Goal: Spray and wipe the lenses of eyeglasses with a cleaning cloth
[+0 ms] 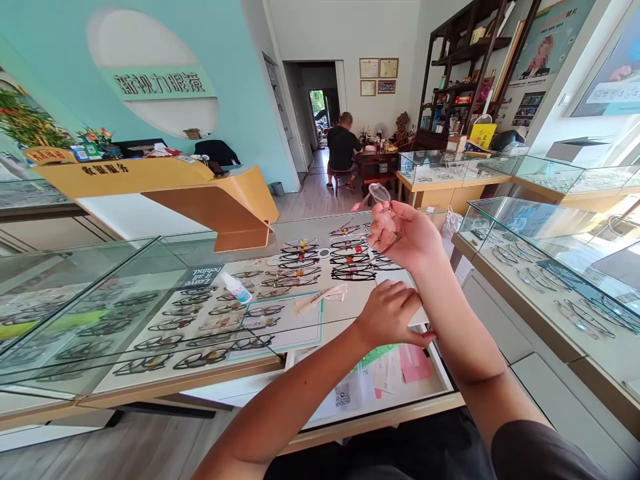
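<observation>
Left hand (393,313) rests half-curled on the glass bench (300,228); whether it holds anything cannot be told. Right hand (407,237), raised, pinches thin-rimmed spectacles (380,195) above displayed frames (350,263).

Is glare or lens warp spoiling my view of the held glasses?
Head view: the glasses in the right hand are sharp in even daylight; reflections on the glass case veil the display frames at left; wide-angle warp bends the picture's edges.

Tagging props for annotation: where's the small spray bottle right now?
Head view, left of centre: the spray bottle lies on the glass counter over the rows of frames, next to a dark sign card, well left of the left hand.
</observation>
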Available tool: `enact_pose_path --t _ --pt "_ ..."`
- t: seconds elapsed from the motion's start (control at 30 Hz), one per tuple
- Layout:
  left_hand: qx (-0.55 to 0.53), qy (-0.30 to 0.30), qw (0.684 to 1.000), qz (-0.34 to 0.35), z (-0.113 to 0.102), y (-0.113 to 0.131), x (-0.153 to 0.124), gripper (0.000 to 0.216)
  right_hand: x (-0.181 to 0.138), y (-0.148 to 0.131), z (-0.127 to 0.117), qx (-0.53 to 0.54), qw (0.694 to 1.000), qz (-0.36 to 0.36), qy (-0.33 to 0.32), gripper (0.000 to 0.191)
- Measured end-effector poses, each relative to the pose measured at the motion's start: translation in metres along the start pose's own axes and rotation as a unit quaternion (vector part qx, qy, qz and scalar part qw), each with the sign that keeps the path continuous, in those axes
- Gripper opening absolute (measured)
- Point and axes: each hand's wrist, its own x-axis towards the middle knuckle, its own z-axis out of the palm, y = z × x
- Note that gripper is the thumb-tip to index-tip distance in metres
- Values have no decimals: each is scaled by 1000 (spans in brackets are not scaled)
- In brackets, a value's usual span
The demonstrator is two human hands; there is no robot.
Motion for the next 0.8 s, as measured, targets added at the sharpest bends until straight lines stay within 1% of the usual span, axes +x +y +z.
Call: enact_pose_path --t 0.03,0.1,0.17,0.2,0.27,0.37,0.47,0.53,0.57,0.63,0.73,0.8 --pt "1 -4 1000 -7 2 0 -2 49 -1 2 1 -26 999 -10 -16 15" --pt "4 -25 999 -26 7 1 -7 50 -4 8 2 -103 992 -22 -74 15" --pt "2 -57 998 -40 13 0 -13 55 -7 15 3 -187 973 -23 -137 18" --pt "0 -70 997 -42 17 0 -16 57 -9 18 4 -224 962 -22 -158 20" --pt "-1 -81 996 -41 23 -3 -23 60 -12 25 5 -282 942 -31 -179 22" --pt "11 -65 998 -20 32 -7 -33 61 -18 32 7 -349 910 -40 -219 23" --pt "27 -41 999 1 38 -10 -40 66 -24 35 9 -408 873 -10 -267 30" --pt "31 -38 999 11 40 -11 -42 68 -28 36 10 -435 855 4 -283 36" --pt "32 -39 999 16 40 -11 -42 68 -30 36 10 -438 851 7 -290 39" --pt "38 -36 998 26 38 -10 -41 66 -34 35 10 -417 855 12 -308 42" --pt "43 11 998 45 34 -7 -36 62 -36 33 12 -346 875 23 -337 42" --pt "44 39 997 53 32 -6 -33 58 -36 31 13 -307 883 30 -354 39"
